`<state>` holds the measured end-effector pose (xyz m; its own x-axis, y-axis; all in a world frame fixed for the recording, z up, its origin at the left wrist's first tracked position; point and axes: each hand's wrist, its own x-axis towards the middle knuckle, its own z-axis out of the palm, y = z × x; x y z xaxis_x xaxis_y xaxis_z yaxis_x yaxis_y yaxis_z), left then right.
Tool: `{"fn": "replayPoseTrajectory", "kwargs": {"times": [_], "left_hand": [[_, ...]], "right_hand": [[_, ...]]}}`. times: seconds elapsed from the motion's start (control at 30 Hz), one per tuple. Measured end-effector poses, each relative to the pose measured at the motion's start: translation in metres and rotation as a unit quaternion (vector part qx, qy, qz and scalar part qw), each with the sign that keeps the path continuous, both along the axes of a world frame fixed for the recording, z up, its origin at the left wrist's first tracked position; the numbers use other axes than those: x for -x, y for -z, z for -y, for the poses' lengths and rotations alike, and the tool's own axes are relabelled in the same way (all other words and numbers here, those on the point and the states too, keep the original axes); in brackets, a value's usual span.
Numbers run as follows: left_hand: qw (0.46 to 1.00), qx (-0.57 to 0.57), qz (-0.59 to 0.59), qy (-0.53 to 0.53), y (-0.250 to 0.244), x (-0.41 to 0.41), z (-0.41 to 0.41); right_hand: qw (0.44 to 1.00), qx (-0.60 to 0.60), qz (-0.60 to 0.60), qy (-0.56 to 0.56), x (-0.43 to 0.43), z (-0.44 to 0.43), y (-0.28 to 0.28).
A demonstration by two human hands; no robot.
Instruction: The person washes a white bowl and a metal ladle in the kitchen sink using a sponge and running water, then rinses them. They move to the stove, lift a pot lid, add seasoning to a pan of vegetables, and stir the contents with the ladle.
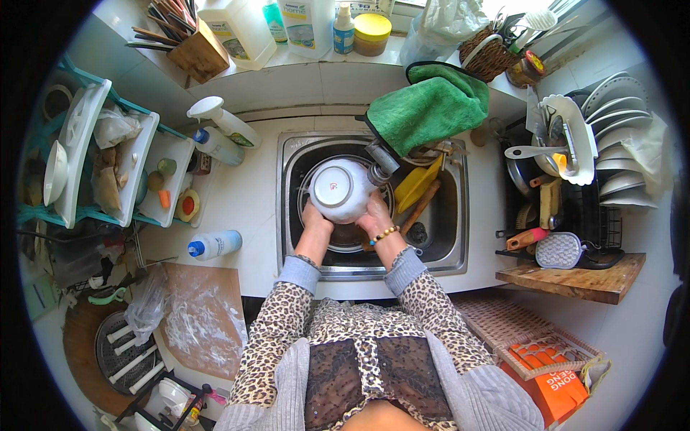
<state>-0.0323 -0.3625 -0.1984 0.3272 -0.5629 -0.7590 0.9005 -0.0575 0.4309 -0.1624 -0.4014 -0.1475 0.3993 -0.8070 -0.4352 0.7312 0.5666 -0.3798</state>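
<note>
A white ceramic bowl [340, 188], its foot ring turned up towards me, is held over a metal sink [456, 237]. My left hand [317, 220] grips its lower left side and my right hand [375, 214] its lower right side. The metal faucet [383, 159] reaches close to the bowl's right edge. Beneath the bowl lies a round metal basin [345, 249], mostly hidden. Right of my hands, a yellow plastic item [418, 186], a wooden-looking stick [422, 207] and a dark scouring ball [417, 233] lie in the sink. Running water cannot be made out.
A green cloth [431, 108] drapes over the faucet. Spray bottles [232, 124] and a blue-capped bottle [215, 245] stand or lie on the left counter. At right are a dish rack with plates [620, 134] and a wooden board [577, 277]. A floury board [202, 318] is lower left.
</note>
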Motion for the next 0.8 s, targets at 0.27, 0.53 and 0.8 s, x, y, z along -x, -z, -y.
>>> {"fn": "replayPoseTrajectory", "kwargs": {"times": [0.27, 0.53, 0.8], "left_hand": [[0.855, -0.044, 0.499, 0.132, -0.072, 0.089, -0.025], [0.910, -0.013, 0.405, 0.087, -0.044, 0.090, -0.004], [0.805, -0.022, 0.575, 0.141, -0.058, 0.079, 0.026]], "right_hand": [[0.977, -0.202, -0.041, 0.059, 0.017, 0.016, -0.016], [0.996, -0.066, 0.047, 0.025, 0.047, 0.003, -0.016], [0.983, -0.147, 0.086, 0.071, 0.049, 0.000, 0.005]]}}
